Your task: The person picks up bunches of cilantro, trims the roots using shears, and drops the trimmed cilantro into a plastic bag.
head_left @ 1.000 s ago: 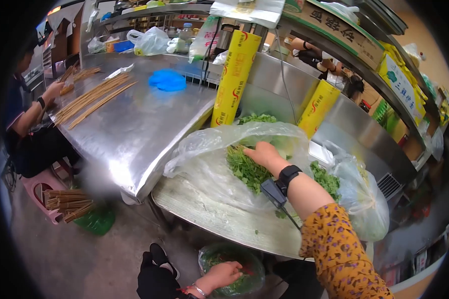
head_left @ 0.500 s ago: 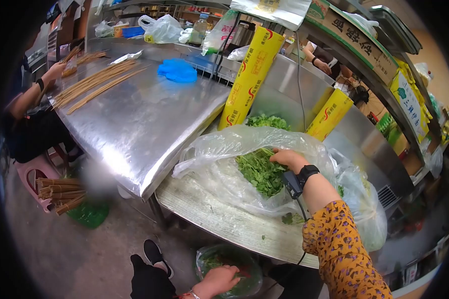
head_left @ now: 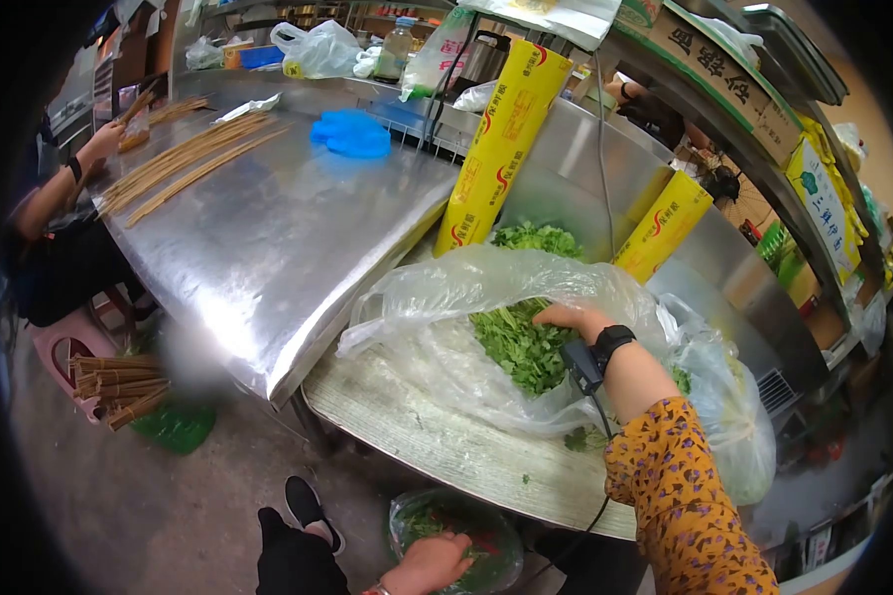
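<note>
A heap of leafy cilantro (head_left: 521,352) lies inside a clear plastic bag (head_left: 417,372) on the worktop. My right hand (head_left: 574,319) reaches into the bag's mouth, its fingers closed on stems at the heap's upper right edge; the fingertips are partly hidden in the leaves. A black watch and a small wired device sit at that wrist. Low at the front, my left hand (head_left: 432,562) hangs palm down over a lined bin (head_left: 412,508) holding green scraps. Its fingers are loosely apart, and nothing shows in them.
Two yellow cling-film boxes (head_left: 506,139) stand upright behind the bag. More greens (head_left: 538,239) lie beyond it, and another filled plastic bag (head_left: 729,426) is at right. A steel table (head_left: 298,228) at left holds bamboo skewers (head_left: 184,164) and a blue bag (head_left: 350,133). Another person's hand (head_left: 104,141) works there.
My right hand has shifted slightly left, deeper into the cilantro. My left hand stays over the bin, its fingers a little looser. The view has tilted slightly.
</note>
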Motion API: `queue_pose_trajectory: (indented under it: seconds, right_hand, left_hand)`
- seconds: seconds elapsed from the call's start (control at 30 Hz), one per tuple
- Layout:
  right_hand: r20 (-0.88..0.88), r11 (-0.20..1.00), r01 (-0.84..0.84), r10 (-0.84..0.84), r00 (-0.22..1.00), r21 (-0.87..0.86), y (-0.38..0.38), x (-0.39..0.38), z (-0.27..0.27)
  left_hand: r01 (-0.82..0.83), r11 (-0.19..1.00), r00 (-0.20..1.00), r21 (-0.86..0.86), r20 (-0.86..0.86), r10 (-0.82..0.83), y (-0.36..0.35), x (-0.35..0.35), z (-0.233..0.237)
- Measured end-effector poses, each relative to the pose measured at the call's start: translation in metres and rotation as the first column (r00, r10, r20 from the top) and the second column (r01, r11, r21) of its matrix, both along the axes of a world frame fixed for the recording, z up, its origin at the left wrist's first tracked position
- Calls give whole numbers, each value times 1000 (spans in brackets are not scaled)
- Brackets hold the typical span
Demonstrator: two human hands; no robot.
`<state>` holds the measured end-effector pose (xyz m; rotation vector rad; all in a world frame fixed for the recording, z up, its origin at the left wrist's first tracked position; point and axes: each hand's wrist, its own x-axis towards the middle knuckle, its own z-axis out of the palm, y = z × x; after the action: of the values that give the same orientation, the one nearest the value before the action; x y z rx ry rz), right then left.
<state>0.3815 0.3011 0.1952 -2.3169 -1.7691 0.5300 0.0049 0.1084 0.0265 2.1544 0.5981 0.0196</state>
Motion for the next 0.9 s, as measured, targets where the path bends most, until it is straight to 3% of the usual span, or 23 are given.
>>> queue_pose_trajectory:
  seconds: [0.03,0.07,0.13,0.17,0.2,0.27,0.4,0.47,0.5,0.53,0.57,0.6,0.67,0.9]
  right_hand:
    - [-31,970,-154,162,986,187,-15,-2,8]
    - [-29,971,-151,159,987,184,-18,-7,16]
    - [205,955,-232,194,959,185,-18,-17,34]
    - [160,968,-133,100,982,215,-18,-19,40]
    - [162,968,-136,102,982,212,-20,-27,51]
    - [442,972,-196,121,889,129,-27,-46,74]
    - [502,927,-353,248,828,124,-30,-48,76]
    - [248,945,-316,288,925,81,-21,-44,64]
    - [247,945,-318,290,925,79,-21,-45,61]
    - [-23,970,-221,225,974,98,-23,-47,56]
    - [-292,989,-121,142,946,89,-23,-47,52]
    - [-295,989,-123,143,945,85,-21,-50,51]
    - [123,980,-193,197,973,-43,-15,-53,49]
    - [222,898,-430,439,870,-92,-40,-89,86]
  left_hand:
    - [2,1000,1000,-3,1,-2,0,0,0]
    - [-13,1000,1000,-1,13,13,0,1,1]
    - [-28,1000,999,2,29,28,-1,1,-2]
    - [-19,1000,1000,22,13,18,-2,2,-8]
    - [-10,999,1000,40,-5,10,-3,3,-12]
    - [-1,1000,1000,22,-26,2,-2,3,-8]
    - [-4,998,1000,59,14,3,-4,2,-15]
    - [-2,999,1000,51,9,1,-4,2,-13]
    - [0,999,1000,49,3,0,-3,2,-12]
    - [-3,999,1000,45,2,3,-3,2,-10]
    - [-9,999,1000,44,16,8,-4,2,-9]
    - [-14,999,999,43,30,12,-4,2,-8]
    - [-8,999,1000,48,24,7,-5,2,-8]
    - [1,999,1000,48,-13,0,-4,9,-13]
